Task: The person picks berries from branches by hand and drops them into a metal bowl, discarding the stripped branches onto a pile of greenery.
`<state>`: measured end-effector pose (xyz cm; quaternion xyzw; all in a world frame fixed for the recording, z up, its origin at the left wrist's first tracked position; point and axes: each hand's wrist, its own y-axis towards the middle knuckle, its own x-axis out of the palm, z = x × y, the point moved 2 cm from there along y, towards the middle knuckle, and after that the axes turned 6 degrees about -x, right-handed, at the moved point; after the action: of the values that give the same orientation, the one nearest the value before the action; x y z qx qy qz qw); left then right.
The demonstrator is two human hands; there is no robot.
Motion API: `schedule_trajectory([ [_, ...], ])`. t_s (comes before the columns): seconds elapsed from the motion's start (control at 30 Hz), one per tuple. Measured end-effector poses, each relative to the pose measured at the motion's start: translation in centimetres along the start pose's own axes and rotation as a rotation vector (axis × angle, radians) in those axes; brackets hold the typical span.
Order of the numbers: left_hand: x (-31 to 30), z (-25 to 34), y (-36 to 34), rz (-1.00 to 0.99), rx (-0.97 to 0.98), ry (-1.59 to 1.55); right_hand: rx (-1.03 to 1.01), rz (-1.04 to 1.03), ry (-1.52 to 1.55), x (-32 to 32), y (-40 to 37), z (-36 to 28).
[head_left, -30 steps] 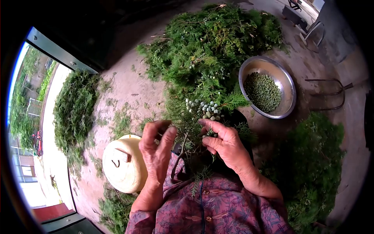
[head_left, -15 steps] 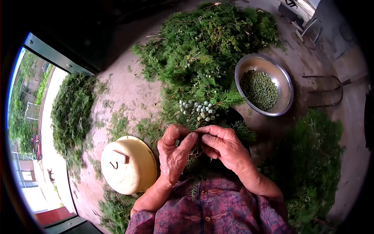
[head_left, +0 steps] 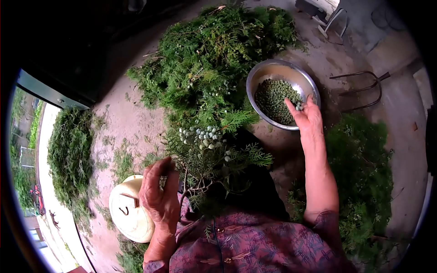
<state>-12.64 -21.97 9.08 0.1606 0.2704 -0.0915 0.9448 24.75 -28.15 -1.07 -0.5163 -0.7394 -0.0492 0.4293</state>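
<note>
Sprig (head_left: 202, 159) now gripped by left hand (head_left: 159, 200) alone, right hand (head_left: 306, 119) moved over bowl (head_left: 273, 69), loosened, berries (head_left: 298, 107) at fingertips

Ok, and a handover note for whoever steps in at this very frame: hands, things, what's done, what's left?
Left hand: shut on the stem of the branch, near the lap.
Right hand: open over the bowl, a few pale berries at its fingers.
Done: the bowl is partly filled with green berries.
Left: a cluster on the branch; the heap beyond looks unpicked.
</note>
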Motion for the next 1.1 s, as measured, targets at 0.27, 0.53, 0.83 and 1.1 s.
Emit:
schedule_trajectory([
  [0.27,2.3,-1.9,-1.2,-0.287,-0.214,-0.260,-0.140,0.138,0.051,-3.8,6.8,-4.2],
  [0.53,3.0,-0.9,-0.4,-0.335,-0.021,-0.023,-0.023,-0.485,-0.551,2.5,-9.8,1.7],
  [0.83,4.0,-0.2,0.6,-0.543,-0.034,0.019,-0.343,-0.854,-1.128,3.4,-15.2,10.1],
  [1.1,3.3,0.6,1.7,-0.688,-0.291,-0.132,-0.287,-0.780,-0.933,4.7,-17.9,9.1],
])
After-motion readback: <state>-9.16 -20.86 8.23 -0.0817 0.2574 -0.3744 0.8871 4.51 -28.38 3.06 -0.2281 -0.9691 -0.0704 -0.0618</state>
